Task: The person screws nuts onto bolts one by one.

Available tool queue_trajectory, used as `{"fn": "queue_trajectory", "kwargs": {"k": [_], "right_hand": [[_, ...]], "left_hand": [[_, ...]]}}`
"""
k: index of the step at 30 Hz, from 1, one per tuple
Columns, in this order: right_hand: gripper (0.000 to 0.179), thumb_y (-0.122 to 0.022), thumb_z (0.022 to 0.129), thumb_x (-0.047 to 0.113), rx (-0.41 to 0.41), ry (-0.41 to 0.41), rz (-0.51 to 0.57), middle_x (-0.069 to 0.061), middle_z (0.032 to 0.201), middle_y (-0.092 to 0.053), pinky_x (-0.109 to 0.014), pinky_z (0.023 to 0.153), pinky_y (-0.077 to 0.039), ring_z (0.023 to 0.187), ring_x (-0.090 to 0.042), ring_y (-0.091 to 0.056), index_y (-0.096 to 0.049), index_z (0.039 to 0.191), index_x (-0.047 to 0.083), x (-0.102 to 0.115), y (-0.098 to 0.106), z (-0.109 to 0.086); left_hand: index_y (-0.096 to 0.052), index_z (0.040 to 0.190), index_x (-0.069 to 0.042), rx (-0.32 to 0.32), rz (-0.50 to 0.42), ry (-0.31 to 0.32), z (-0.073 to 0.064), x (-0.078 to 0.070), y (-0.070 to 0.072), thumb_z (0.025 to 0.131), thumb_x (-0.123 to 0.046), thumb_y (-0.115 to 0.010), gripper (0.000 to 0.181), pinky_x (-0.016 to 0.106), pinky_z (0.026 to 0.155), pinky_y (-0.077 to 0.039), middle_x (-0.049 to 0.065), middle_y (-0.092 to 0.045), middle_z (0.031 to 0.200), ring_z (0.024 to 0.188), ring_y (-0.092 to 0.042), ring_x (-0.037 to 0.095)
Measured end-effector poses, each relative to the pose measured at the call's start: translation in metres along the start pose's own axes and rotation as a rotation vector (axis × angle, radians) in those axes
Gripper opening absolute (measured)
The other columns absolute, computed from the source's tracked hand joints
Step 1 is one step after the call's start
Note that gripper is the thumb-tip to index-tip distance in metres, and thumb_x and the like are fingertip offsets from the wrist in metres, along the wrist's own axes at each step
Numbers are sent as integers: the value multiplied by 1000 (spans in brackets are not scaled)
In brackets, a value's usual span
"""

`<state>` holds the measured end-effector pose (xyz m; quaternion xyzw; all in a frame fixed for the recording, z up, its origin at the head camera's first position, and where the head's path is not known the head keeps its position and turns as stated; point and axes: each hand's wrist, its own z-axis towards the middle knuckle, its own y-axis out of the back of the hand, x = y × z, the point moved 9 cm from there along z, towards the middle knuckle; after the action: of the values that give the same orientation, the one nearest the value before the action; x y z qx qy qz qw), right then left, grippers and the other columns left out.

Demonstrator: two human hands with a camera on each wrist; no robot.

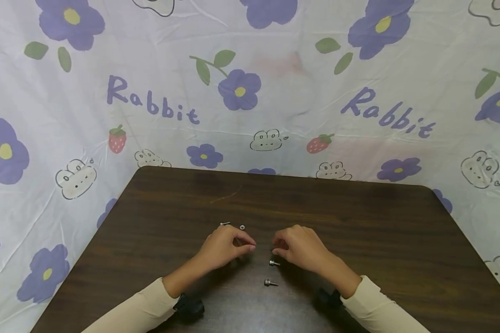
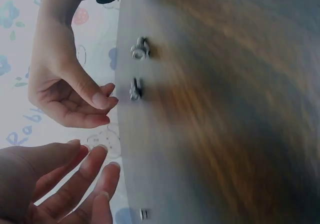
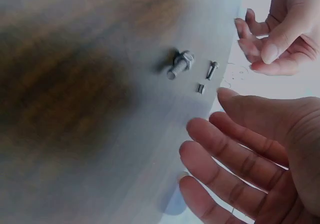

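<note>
My left hand (image 1: 227, 245) hovers above the table with its fingers loosely bent and nothing visible between them. Opposite it, my right hand (image 1: 300, 247) is also raised, fingers relaxed, holding nothing that shows. Close to the right fingertips lies a small metal bolt (image 1: 274, 263); a second bolt (image 1: 271, 282) lies nearer the front, with what looks like a nut on its shank. Beyond the left hand are a thin bolt (image 1: 225, 224), partly hidden by that hand, and a small nut (image 1: 242, 227). In the right wrist view the nut (image 3: 201, 88) sits beside the thin bolt (image 3: 212, 70).
The dark wooden table (image 1: 358, 217) has rounded far corners. A white cloth (image 1: 250, 125) printed with flowers, rabbits and strawberries hangs behind it and along both sides. Black straps with small devices (image 1: 190, 309) are on both wrists.
</note>
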<state>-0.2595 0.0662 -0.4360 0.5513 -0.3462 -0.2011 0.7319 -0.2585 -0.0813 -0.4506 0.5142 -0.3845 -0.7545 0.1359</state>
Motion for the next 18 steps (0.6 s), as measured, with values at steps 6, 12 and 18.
{"fn": "queue_trajectory", "kwargs": {"k": [6,12,18], "right_hand": [[17,-82,87,23,-16,10,-45,6,77,-69,-23,54,-49,64,-5,-61,-76,97,11,1,7,16],[23,-81,89,23,-17,27,-26,3,83,-73,-25,56,-52,70,-9,-66,-76,105,9,2,8,30],[29,-81,89,24,8,49,5,1,84,-73,-23,51,-47,66,-8,-64,-75,113,7,6,2,39]], "left_hand": [[-82,93,-24,-98,99,34,-3,11,25,91,-27,-79,5,24,53,-49,-14,-75,87,62,-59,0],[-82,91,-26,-195,206,68,-6,24,50,88,-30,-82,5,24,50,-47,-14,-75,88,63,-59,-2],[-82,94,-26,-234,297,99,-8,40,62,88,-28,-82,6,25,44,-44,-13,-75,86,58,-55,0]]}}
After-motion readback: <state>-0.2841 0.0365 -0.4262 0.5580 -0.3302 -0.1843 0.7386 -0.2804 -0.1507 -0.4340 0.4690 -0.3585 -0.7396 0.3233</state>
